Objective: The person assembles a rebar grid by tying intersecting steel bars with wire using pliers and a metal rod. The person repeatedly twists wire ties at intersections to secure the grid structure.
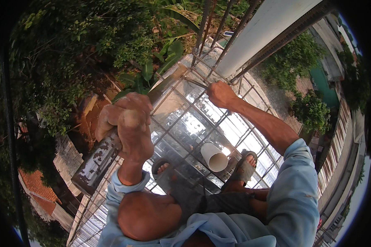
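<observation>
My left hand [130, 121] is raised at the left, its fingers wrapped round a thick dark bar [95, 164] with worn, flaking paint. The bar slants down and left from the fist. Farther out, my right hand [222, 94] is closed on a thin dark metal rod [197, 83] that sticks out to its left, at the far end of a steel rebar mesh [169, 131]. Whether the rod is a tool handle or a loose bar, I cannot tell. Shiny metal sheeting [189, 123] lies under the mesh.
A white plastic pipe stub [215, 158] stands up between my sandalled feet. Beyond my right hand rise a thick white pipe [264, 37] and several upright rebars [235, 35]. Trees [82, 53] and roofs [41, 185] lie far below past the left edge.
</observation>
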The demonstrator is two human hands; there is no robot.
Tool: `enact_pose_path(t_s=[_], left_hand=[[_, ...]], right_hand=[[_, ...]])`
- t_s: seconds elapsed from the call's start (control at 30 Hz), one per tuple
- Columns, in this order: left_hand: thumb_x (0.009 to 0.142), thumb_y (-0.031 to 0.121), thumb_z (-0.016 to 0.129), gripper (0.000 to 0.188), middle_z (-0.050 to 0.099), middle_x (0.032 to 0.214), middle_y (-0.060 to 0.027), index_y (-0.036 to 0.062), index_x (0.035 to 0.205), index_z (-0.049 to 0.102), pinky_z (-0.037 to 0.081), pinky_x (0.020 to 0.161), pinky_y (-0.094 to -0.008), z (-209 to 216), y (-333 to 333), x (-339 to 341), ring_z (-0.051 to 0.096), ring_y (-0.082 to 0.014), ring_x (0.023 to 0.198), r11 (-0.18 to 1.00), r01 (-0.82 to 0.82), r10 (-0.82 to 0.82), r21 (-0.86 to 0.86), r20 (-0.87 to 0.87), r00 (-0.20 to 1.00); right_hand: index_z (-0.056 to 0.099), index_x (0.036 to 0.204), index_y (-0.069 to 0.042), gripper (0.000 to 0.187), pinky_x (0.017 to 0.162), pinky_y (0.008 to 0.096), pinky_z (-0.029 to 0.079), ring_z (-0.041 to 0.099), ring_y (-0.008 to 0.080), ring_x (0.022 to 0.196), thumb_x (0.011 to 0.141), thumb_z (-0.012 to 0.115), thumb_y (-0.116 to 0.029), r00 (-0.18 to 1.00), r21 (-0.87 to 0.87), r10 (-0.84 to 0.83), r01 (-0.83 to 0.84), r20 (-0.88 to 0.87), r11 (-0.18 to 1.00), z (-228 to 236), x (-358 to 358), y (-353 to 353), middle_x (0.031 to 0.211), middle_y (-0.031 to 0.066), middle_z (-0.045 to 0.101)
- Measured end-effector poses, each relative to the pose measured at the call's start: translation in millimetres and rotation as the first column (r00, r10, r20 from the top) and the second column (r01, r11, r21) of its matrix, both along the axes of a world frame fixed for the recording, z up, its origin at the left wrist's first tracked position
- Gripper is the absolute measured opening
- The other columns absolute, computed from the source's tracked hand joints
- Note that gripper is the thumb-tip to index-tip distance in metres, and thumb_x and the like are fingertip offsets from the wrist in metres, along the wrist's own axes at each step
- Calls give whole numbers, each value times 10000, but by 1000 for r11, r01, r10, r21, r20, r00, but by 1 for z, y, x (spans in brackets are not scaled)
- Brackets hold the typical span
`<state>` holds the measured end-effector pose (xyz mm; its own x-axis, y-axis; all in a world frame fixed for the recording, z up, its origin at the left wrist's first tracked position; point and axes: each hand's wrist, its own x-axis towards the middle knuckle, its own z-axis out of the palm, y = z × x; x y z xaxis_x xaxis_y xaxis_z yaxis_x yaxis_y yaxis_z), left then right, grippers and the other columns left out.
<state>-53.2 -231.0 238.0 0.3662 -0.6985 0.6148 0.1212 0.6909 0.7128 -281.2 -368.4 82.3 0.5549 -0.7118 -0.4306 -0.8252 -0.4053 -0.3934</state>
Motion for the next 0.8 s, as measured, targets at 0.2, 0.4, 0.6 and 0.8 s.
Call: enact_pose_path(t_s=[0.2, 0.4, 0.6, 0.8], left_hand=[[980, 202, 634, 307, 474, 624, -24, 101, 757, 448, 412, 565, -351, 3, 4, -3, 444, -137, 577, 998, 3, -3, 59, 13, 1000], [964, 208, 652, 321, 471, 621, -27, 101, 744, 445, 429, 599, -363, -2, 6, 4, 450, -145, 594, 999, 19, -19, 32, -4, 1000], [959, 180, 634, 295, 467, 623, -21, 103, 743, 449, 419, 587, -351, 2, 2, 1, 454, -146, 589, 998, 20, -21, 59, 7, 1000], [962, 219, 650, 309, 475, 616, -22, 105, 753, 453, 421, 570, -347, 0, -1, 1, 443, -141, 549, 1000, 12, -13, 23, 11, 1000]], right_hand=[[575, 1002, -3, 224, 397, 208, 317, 451, 99, 516, 1026, 564, -225, 262, 996, -963, 65, -71, -56, -57, -33, 24, 751, 65, 571], [671, 1025, 11, 282, 443, 277, 480, 613, 147, 595, 984, 630, -265, 743, 840, -652, 251, 152, 482, -34, -22, 6, 762, 133, 688], [541, 1318, 24, 432, 412, 309, 446, 589, 175, 531, 1007, 523, -274, 567, 834, -803, 343, 183, 432, -36, -20, 4, 741, 164, 671], [560, 1330, -35, 499, 422, 341, 394, 613, 173, 593, 995, 325, -321, 493, 709, -808, 439, 323, 552, -24, -12, 24, 778, 161, 667]])
